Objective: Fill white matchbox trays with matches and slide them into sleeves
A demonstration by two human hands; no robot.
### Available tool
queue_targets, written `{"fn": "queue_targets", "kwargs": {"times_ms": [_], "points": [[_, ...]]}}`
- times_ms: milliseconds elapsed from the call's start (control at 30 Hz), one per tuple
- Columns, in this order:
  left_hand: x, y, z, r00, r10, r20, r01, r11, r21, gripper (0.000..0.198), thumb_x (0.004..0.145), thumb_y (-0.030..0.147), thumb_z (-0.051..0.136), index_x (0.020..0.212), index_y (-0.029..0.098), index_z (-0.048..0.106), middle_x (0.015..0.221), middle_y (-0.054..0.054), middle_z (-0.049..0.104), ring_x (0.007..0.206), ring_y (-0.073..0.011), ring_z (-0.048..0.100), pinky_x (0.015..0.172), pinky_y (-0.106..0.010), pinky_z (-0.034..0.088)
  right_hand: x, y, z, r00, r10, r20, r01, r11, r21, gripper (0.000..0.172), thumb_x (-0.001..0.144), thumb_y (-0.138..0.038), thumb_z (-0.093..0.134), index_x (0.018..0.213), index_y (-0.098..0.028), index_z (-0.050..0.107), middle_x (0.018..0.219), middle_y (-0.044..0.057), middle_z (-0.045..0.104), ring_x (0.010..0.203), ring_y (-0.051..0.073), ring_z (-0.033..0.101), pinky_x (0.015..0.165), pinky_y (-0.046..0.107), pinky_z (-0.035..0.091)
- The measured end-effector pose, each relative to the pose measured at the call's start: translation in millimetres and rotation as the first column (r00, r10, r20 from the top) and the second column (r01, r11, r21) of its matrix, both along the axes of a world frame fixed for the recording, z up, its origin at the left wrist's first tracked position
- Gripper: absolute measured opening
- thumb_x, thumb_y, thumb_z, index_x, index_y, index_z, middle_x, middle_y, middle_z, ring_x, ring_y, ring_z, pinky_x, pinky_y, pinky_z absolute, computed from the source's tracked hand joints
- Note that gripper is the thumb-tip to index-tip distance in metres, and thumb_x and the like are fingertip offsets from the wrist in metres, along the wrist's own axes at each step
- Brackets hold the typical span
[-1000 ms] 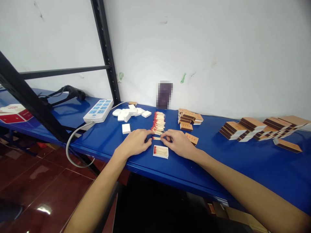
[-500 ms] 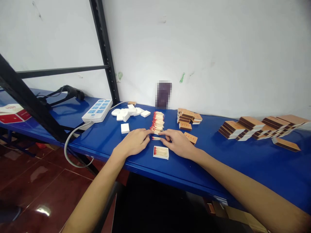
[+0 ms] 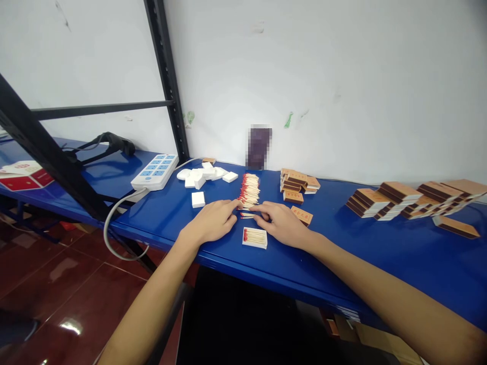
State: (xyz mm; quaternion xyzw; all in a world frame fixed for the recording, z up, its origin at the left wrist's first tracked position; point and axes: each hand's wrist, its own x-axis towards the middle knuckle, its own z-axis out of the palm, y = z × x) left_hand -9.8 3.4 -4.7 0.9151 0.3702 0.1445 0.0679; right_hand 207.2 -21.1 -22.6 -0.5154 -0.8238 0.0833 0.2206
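Note:
A long pile of red-tipped matches (image 3: 250, 187) lies on the blue table. My left hand (image 3: 215, 220) is at the near left corner of the pile, its index fingertip against the red heads and its thumb apart. Opposite it, my right hand (image 3: 281, 223) has its index finger stretched to the plain ends of the near matches, with thumb and index spread apart. Between the hands a few separate matches (image 3: 247, 215) lie just nearer than the pile. Closest to me is a white matchbox tray (image 3: 254, 245) with matches inside, heads to the left. Neither hand grips anything visible.
White matchbox trays (image 3: 198, 178) are heaped at the back left, with a single white piece (image 3: 198, 199) nearer. Matchbox sleeves (image 3: 294, 180) stand behind my right hand, and stacked matchboxes (image 3: 403, 195) line the right. A power strip (image 3: 155, 172) lies left beside a black rack post (image 3: 173, 101).
The whole view has shifted slightly. Both hands stay at the near end of the match pile, with hardly any movement of the fingers.

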Motion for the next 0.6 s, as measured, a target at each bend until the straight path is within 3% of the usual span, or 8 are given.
{"fn": "queue_targets", "kwargs": {"times_ms": [400, 600], "points": [[-3.1, 4.2, -2.6, 1.000, 0.002, -0.012, -0.002, 1.000, -0.003, 0.041, 0.092, 0.020, 0.036, 0.128, 0.018, 0.055, 0.124, -0.009, 0.062, 0.113, -0.0253, 0.058, 0.099, -0.040, 0.043, 0.4, 0.1, 0.4, 1.000, 0.017, -0.026, -0.016, 1.000, 0.026, 0.020, 0.092, -0.025, 0.051, 0.103, -0.019, 0.066, 0.070, -0.001, 0.053, 0.067, 0.013, 0.050, 0.063, 0.026, 0.034], [-4.9, 5.0, 0.0, 0.999, -0.043, -0.014, 0.043, 0.999, -0.012, 0.042, 0.092, 0.020, 0.036, 0.127, 0.024, 0.059, 0.106, -0.005, 0.066, 0.100, -0.0232, 0.061, 0.093, -0.037, 0.046, 1.7, 1.2, -1.0, 0.998, 0.024, -0.050, -0.023, 1.000, 0.014, 0.018, 0.092, -0.026, 0.051, 0.103, -0.020, 0.063, 0.069, -0.002, 0.053, 0.069, 0.014, 0.051, 0.062, 0.025, 0.033]]}}
